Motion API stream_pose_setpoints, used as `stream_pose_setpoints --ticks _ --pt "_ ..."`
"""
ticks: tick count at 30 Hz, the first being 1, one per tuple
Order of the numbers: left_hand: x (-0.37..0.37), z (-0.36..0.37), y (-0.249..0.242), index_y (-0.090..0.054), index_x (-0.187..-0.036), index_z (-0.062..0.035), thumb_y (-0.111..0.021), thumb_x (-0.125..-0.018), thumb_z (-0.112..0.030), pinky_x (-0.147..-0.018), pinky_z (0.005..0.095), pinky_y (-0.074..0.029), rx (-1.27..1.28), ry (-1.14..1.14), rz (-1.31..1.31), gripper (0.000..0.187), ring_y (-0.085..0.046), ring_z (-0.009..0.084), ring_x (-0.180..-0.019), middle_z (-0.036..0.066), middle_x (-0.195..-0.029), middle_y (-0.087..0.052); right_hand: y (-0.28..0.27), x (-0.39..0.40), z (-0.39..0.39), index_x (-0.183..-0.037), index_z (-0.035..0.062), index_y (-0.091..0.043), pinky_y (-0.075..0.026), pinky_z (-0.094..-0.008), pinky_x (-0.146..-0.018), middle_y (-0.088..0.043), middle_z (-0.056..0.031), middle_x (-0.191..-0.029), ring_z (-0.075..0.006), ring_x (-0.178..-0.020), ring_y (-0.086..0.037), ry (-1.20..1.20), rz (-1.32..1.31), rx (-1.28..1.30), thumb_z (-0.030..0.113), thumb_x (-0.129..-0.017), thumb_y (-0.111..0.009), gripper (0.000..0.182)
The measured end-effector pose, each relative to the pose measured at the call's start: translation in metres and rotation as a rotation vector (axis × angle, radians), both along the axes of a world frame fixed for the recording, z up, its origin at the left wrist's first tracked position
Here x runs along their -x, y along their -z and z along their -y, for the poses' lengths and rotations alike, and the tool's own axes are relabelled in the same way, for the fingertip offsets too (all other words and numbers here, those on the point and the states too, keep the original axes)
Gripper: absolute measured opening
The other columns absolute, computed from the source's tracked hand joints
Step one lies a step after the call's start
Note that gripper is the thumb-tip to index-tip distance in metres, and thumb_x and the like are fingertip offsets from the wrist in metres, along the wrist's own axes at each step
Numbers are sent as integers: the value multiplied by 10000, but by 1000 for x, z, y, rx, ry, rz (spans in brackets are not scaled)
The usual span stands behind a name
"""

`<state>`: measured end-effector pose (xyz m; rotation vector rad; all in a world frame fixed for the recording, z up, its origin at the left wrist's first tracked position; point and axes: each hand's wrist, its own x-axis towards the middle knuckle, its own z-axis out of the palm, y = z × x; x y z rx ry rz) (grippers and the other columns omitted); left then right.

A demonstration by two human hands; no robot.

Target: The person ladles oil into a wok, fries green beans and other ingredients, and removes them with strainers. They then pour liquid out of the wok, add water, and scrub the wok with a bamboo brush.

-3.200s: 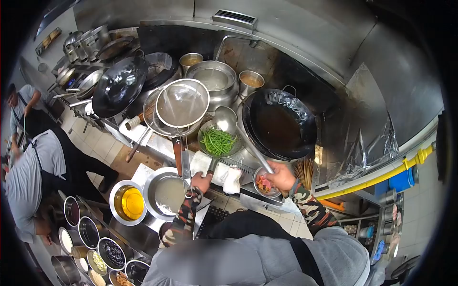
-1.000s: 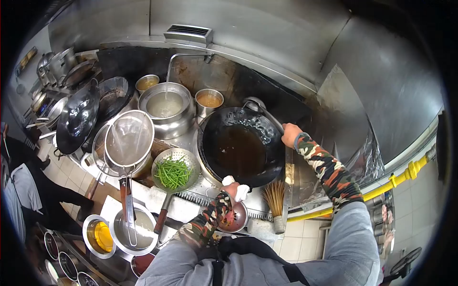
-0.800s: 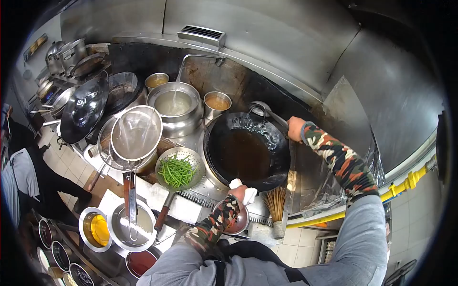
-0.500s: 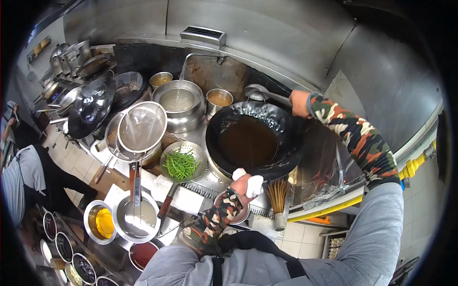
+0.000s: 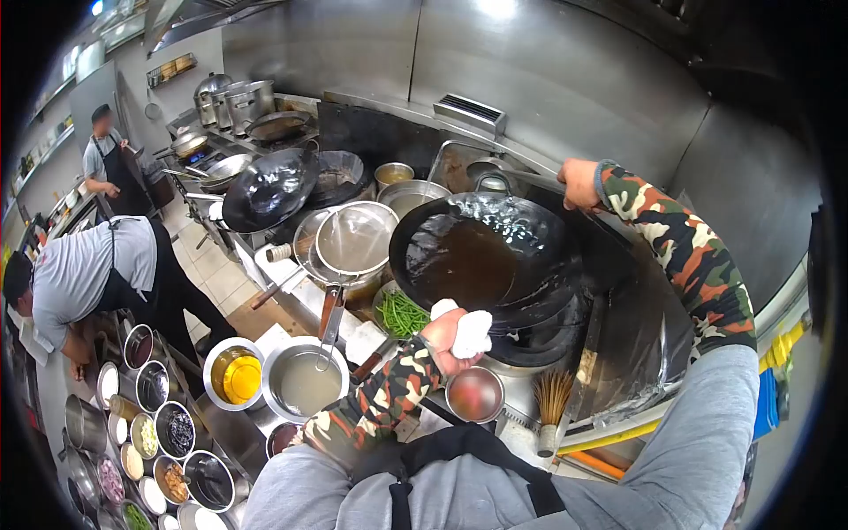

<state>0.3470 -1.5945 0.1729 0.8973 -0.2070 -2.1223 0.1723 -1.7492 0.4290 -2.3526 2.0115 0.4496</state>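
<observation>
My left hand [image 5: 450,340] is closed round a folded white cloth [image 5: 474,334] at the near rim of a black wok [image 5: 539,238]. Dark brown liquid [image 5: 473,265] lies in the wok, which is raised and tilted over the burner [image 5: 552,340]. My right hand [image 5: 580,183] grips the handle of a ladle [image 5: 486,168], its bowl beyond the wok's far rim. Partly behind the wok's left side, green beans [image 5: 402,315] rest in a perforated strainer.
Left of the wok are a mesh strainer [image 5: 358,237], a second wok [image 5: 269,190] and a pot of cloudy liquid [image 5: 309,378]. A bamboo brush [image 5: 553,402] stands near the front edge. Two people work at the left, beside several ingredient containers [image 5: 177,430].
The wok has been lifted off the burner and tipped leftward, with my left hand and cloth at its rim. The view has swung left, bringing another person into sight.
</observation>
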Motion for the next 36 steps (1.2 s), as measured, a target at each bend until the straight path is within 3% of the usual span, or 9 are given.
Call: stream_pose_setpoints --ticks 3,11,12,25,29,31,36 --pt "-19 -11 -1 -605 -893 -186 -475 -914 -319 -586 327 -497 34 -33 -59 187 -614 177 -716 -23 -787 -625 -8 -33 -5 -1158 -50 -529 -416 -349 -392 -573 -125 -560 -212 -437 -565 -83 -95 -10 75 -740 -628 448" --pt "-51 -38 -22 -593 -913 -178 -480 -910 -304 -627 354 -483 20 -116 -79 169 -594 188 -745 -12 -798 -610 -15 -85 -10 -1064 -27 -558 -392 -329 -371 -530 -88 -546 -166 -414 -518 -150 36 -102 59 -770 -623 313" --pt "-54 -40 -23 -587 -915 -175 -481 -911 -301 -626 355 -483 27 -119 -109 165 -596 181 -746 -15 -795 -608 -15 -89 -14 -881 29 -615 -456 -355 -399 -591 -113 -556 -238 -468 -598 -202 -1 -30 101 -759 -676 154" --pt "-79 -67 -20 -585 -939 -171 -472 -924 -291 -619 335 -504 73 -104 -259 166 -608 159 -757 -12 -820 -620 -19 -145 -39 -1000 56 -600 -492 -353 -441 -612 -116 -594 -234 -511 -628 -267 -260 -7 85 -750 -666 261" --pt "-79 -71 -22 -591 -949 -166 -485 -923 -294 -630 334 -508 89 -100 -331 168 -612 161 -766 -8 -835 -628 -22 -150 -46 -974 65 -614 -479 -340 -424 -602 -96 -582 -211 -489 -606 -261 -228 -15 56 -737 -662 242" --pt "-78 -72 -25 -591 -946 -165 -485 -923 -290 -635 335 -507 75 -98 -332 166 -612 159 -773 -6 -840 -630 -22 -152 -47 -1033 46 -592 -408 -332 -384 -522 -73 -519 -179 -412 -530 -273 -220 -47 74 -742 -636 296" --pt "-80 -70 -29 -590 -952 -157 -490 -923 -289 -641 335 -506 72 -90 -343 169 -612 160 -781 1 -844 -629 -22 -157 -46 -1006 43 -586 -406 -332 -384 -519 -76 -518 -182 -411 -525 -301 -264 -34 70 -743 -626 267"
